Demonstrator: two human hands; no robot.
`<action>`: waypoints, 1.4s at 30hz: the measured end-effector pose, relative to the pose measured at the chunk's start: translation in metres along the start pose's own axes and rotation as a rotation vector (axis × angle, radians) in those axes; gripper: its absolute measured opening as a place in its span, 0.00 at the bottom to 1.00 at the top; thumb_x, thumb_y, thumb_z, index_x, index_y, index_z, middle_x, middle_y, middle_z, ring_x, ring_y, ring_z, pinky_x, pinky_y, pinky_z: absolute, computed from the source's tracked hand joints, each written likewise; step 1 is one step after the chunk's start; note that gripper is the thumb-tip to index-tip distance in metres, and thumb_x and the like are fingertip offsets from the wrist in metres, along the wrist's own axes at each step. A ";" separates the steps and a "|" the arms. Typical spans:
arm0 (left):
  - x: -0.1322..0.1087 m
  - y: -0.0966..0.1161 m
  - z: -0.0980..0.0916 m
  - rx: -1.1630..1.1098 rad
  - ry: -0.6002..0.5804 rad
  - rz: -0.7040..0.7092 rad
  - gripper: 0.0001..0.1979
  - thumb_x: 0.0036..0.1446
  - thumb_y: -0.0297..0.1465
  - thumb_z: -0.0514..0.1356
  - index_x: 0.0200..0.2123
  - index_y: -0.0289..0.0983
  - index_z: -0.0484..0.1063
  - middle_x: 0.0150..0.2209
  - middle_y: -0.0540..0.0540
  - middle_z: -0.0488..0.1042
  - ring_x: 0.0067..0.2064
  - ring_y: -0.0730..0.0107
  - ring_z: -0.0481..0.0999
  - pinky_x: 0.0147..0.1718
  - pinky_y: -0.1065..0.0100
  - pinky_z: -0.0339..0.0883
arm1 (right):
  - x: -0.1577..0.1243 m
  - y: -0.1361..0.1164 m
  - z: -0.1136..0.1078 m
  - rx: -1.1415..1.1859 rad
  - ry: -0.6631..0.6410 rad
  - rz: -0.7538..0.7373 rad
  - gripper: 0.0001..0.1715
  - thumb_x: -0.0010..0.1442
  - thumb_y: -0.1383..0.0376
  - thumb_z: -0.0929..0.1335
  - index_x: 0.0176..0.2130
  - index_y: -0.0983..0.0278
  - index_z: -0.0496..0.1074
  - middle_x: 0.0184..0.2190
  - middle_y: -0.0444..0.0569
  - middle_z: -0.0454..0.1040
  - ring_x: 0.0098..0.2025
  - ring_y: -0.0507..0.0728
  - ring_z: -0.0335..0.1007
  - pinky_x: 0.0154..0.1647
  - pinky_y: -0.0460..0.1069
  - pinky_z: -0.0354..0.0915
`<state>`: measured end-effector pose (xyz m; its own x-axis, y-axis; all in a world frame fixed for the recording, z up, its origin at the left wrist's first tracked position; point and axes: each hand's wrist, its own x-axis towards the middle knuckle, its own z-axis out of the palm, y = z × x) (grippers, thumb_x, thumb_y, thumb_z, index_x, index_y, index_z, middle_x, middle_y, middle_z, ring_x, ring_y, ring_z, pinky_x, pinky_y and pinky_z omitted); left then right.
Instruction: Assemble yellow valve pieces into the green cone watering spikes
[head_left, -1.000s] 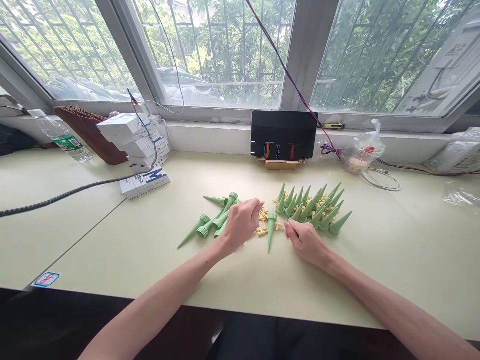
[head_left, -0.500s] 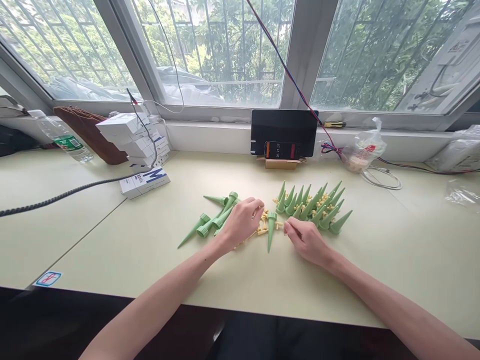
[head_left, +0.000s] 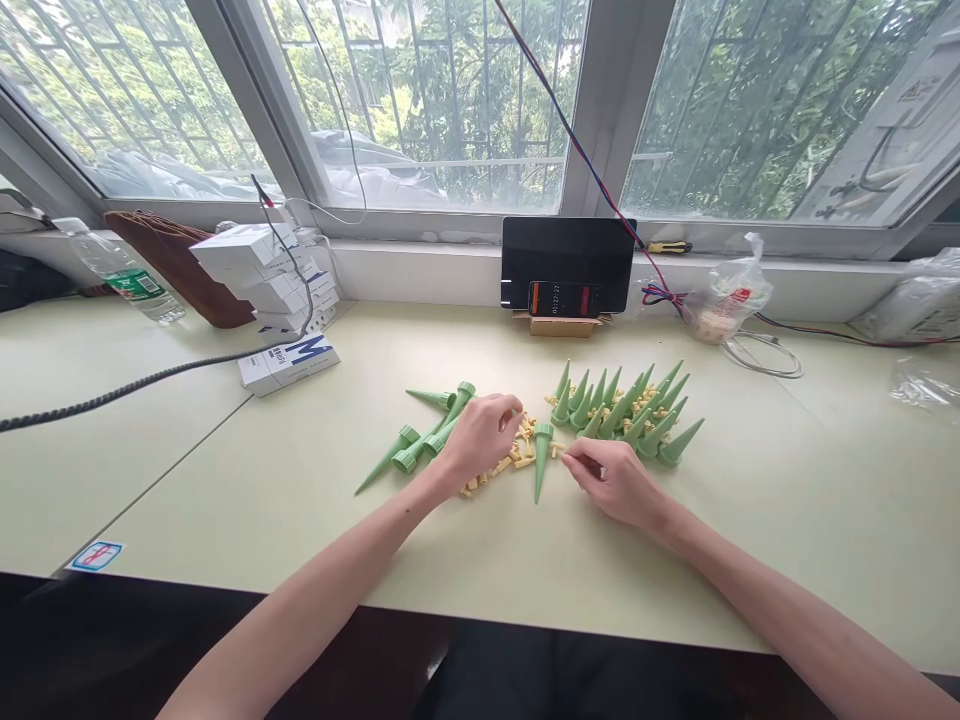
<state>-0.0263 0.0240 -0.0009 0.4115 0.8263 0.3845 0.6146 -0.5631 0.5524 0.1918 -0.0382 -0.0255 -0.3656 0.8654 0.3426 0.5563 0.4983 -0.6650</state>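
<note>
My left hand [head_left: 484, 435] hovers over a loose pile of small yellow plastic pieces [head_left: 523, 458], fingers curled together; whether anything is in them is hidden. My right hand [head_left: 615, 482] is closed in a pinch, its fingertips right beside a small yellow piece [head_left: 556, 450]; I cannot tell if they touch or grip it. Between the hands a single green plastic watering spike [head_left: 541, 462] lies with its tip toward me. Several more green spikes [head_left: 394, 460] lie left of my left hand. Beyond my right hand, several spikes [head_left: 615, 405] stand tip up, with yellow pieces among them.
At the back a phone [head_left: 564, 300] showing a timer leans on a black tablet [head_left: 570, 250] above a cardboard stand [head_left: 564, 327]. White boxes [head_left: 289, 365], a water bottle [head_left: 135, 283] and a black cable [head_left: 150, 383] are at left. A plastic bag [head_left: 727, 300] sits at right.
My right hand has shifted slightly left, closer to the small yellow piece. My left hand has drawn back slightly left, showing more of the yellow pile.
</note>
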 end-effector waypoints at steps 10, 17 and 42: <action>-0.002 0.001 -0.001 0.019 -0.088 -0.003 0.07 0.59 0.27 0.57 0.30 0.36 0.74 0.31 0.47 0.74 0.32 0.69 0.71 0.33 0.68 0.63 | 0.002 0.003 0.001 0.056 0.030 0.008 0.06 0.68 0.64 0.61 0.41 0.62 0.66 0.20 0.39 0.62 0.20 0.50 0.53 0.24 0.46 0.56; -0.004 0.004 0.000 0.060 -0.194 0.062 0.05 0.56 0.28 0.59 0.29 0.37 0.73 0.29 0.49 0.71 0.33 0.68 0.71 0.32 0.68 0.63 | 0.002 0.004 0.000 0.023 0.036 0.000 0.06 0.67 0.66 0.61 0.40 0.62 0.67 0.19 0.38 0.60 0.20 0.50 0.50 0.24 0.46 0.54; -0.007 0.008 0.003 0.149 -0.295 0.075 0.13 0.60 0.31 0.58 0.23 0.36 0.68 0.27 0.47 0.72 0.33 0.65 0.72 0.36 0.65 0.65 | 0.002 0.004 -0.004 0.039 0.042 0.028 0.08 0.68 0.63 0.62 0.40 0.63 0.69 0.19 0.38 0.62 0.19 0.50 0.53 0.24 0.45 0.55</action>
<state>-0.0224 0.0138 -0.0014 0.6230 0.7617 0.1778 0.6578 -0.6332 0.4079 0.1962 -0.0342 -0.0250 -0.3181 0.8807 0.3508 0.5356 0.4723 -0.7000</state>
